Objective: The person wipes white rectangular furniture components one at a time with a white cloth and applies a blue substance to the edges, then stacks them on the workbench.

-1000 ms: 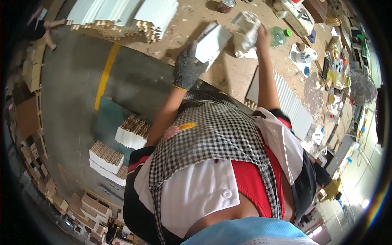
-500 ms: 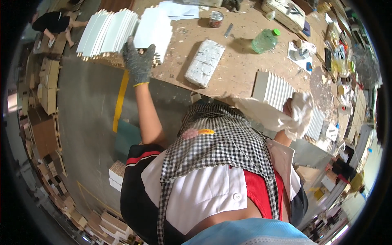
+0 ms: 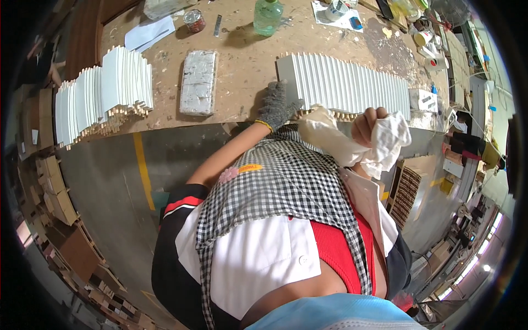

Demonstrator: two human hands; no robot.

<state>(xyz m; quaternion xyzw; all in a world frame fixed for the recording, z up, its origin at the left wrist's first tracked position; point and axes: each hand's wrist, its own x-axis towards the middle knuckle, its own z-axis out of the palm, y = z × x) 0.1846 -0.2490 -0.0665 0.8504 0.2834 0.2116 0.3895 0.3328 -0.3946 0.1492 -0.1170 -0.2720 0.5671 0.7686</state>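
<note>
My left hand (image 3: 276, 108), in a dark grey knitted glove with a yellow cuff, is at the near left corner of a long row of white slats (image 3: 341, 80). Its fingers and thumb are spread; whether they touch the end slat I cannot tell. The slats stand packed side by side, with wooden pegs at their ends. My bare right hand (image 3: 364, 127) is closed on a crumpled white cloth (image 3: 389, 137), just off the near edge of that row. Part of the cloth (image 3: 324, 135) hangs toward my apron. Stacked white slats (image 3: 118, 82) lie at the table's left end.
On the worn wooden table (image 3: 242, 71) sit a paint-smeared white block (image 3: 198, 82), a tin can (image 3: 193, 20), a green bottle (image 3: 268, 19), paper sheets (image 3: 149, 34) and a tape roll (image 3: 335, 10). Boxes and boards stand beyond both sides. Another person (image 3: 41, 66) is at far left.
My left hand has moved from the left stack of slats to the left end of the right-hand row. My right hand still grips the cloth. The view has turned rightward.
</note>
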